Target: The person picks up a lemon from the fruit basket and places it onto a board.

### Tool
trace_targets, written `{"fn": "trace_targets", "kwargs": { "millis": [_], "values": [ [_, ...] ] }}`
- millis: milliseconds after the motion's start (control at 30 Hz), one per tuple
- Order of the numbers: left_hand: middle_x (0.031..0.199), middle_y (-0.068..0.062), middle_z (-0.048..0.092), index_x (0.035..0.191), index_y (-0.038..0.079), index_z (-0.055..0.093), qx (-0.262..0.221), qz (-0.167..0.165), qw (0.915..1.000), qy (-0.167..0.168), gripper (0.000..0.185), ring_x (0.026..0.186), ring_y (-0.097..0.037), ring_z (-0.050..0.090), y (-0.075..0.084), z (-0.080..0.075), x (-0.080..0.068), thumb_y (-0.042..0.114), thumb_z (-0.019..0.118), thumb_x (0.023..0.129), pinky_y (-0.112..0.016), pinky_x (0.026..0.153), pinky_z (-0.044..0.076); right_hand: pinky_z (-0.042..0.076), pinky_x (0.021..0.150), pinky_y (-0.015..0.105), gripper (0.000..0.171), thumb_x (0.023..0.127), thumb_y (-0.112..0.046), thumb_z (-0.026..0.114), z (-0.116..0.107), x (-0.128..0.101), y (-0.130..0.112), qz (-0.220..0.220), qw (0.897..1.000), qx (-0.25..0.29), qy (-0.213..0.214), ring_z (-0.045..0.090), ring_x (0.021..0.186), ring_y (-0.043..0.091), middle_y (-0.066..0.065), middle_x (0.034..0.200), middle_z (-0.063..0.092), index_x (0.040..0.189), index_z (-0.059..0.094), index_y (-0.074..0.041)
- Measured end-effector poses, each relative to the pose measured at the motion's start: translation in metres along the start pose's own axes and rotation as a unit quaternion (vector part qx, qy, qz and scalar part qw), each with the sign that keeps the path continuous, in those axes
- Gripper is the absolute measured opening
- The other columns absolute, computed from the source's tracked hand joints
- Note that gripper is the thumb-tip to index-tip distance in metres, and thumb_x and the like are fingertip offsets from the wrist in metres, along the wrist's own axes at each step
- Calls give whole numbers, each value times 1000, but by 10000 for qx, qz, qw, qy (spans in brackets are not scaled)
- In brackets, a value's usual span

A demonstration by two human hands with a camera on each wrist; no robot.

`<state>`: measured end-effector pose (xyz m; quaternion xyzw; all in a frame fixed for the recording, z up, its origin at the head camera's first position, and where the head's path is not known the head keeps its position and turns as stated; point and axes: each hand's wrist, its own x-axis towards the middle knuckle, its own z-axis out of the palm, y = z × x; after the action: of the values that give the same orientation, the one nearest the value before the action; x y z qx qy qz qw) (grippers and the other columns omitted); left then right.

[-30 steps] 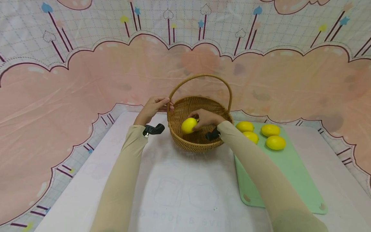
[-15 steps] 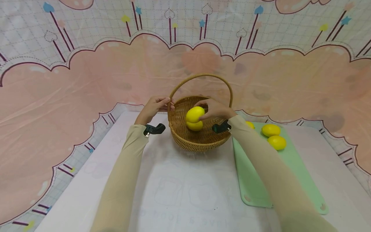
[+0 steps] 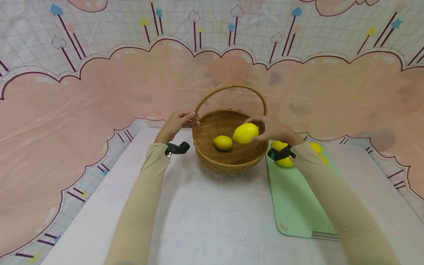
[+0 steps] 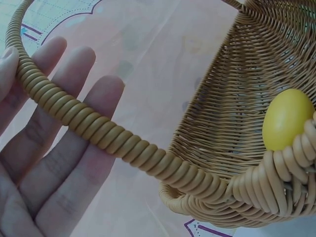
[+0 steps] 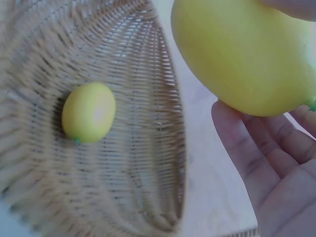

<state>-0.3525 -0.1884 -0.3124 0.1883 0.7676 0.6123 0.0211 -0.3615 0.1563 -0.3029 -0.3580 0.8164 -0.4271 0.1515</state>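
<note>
lemon [image 3: 245, 133]: right hand [image 3: 273, 129] holds it, now lifted right, over the basket [image 3: 212, 162] rim
left hand [image 3: 175, 123]: flat fingers steady the handle [image 3: 228, 87]
change: one lemon stays inside

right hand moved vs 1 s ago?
Yes. The right hand, gripping a lemon, has shifted rightward and up, from over the basket's middle to its right rim, toward the green board.
</note>
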Motion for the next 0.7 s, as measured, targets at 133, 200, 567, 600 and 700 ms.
{"fn": "trace_targets", "kwargs": {
  "millis": [133,200,567,600,700],
  "values": [
    [78,8,69,109,-12,57,-2,1,10000,25,39,78,-6,68,0,0,-1,24,46,100,-25,80,56,49,90,19,53,79,-4,72,-1,-24,4,-265,9996,-75,97,55,103,8,16,125,53,127,48,2],
    [78,9,69,109,-12,57,0,21,10000,23,39,78,-6,68,1,0,-1,24,45,100,-24,79,56,48,90,17,53,78,-2,73,0,-37,5,-436,9985,-236,235,55,103,5,18,124,53,125,49,3],
    [78,8,69,106,-9,59,-40,84,10000,20,36,78,-8,68,0,0,-3,24,46,100,-27,80,56,47,86,9,52,76,2,73,-2,-107,23,-450,9934,-626,844,54,100,-4,-16,116,53,123,50,4],
    [78,8,69,104,-7,60,-39,84,10000,21,34,78,-8,68,0,0,-3,24,46,100,-27,80,56,47,86,9,52,76,3,72,-3,-113,26,-418,9930,-627,904,54,100,-4,-18,117,52,123,49,4],
    [78,8,69,104,-7,61,-25,88,10000,6,34,78,-7,68,1,1,-2,24,46,100,-26,80,56,48,83,8,52,78,4,71,-7,-133,33,-315,9917,-603,1088,54,97,-4,-20,116,51,124,47,5]
  ]
}}
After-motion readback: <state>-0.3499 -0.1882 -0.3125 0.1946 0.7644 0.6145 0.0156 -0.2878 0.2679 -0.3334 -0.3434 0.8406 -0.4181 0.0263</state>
